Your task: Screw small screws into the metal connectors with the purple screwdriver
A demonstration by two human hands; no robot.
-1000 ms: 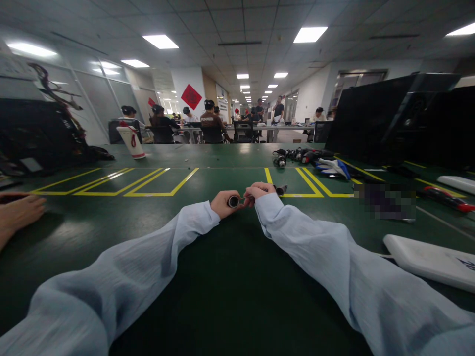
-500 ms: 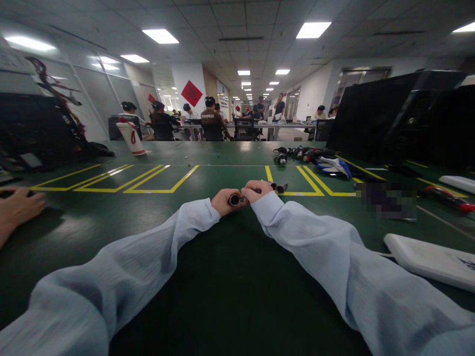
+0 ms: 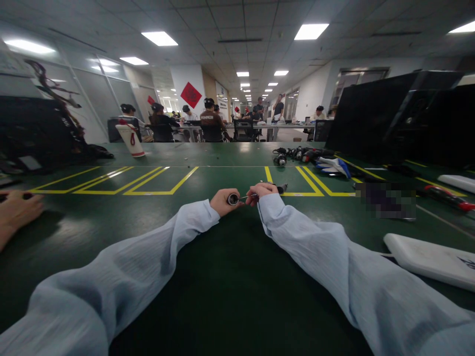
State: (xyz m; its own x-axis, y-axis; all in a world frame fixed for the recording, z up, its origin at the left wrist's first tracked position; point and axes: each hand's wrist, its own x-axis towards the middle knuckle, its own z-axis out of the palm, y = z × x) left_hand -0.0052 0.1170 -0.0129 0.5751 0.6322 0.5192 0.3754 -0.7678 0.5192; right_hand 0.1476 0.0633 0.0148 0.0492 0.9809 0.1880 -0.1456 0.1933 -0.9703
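My left hand (image 3: 224, 200) is closed around a short dark cylinder (image 3: 233, 199), whose round open end with a shiny rim faces me. My right hand (image 3: 261, 192) pinches a thin tool with a slim metal shaft (image 3: 245, 197), possibly a screwdriver. The shaft points left, and its tip is at the fingers of my left hand beside the cylinder; whether it touches the cylinder I cannot tell. Just beyond my right hand lies a dark, tube-like part (image 3: 282, 188) on the green table (image 3: 230, 267), partly hidden by the hand.
Another person's hand (image 3: 20, 210) rests at the left edge on a dark object. A paper cup (image 3: 130, 140), dark metal parts (image 3: 281, 159), a blue-and-white object (image 3: 334, 166), a red-and-black tool (image 3: 447, 198) and a white case (image 3: 432, 259) stand or lie around. Yellow tape (image 3: 148, 193) marks the table.
My right hand has drawn away to the right from my left hand, so the thin shaft now shows between them. My left hand keeps the cylinder nearly in place.
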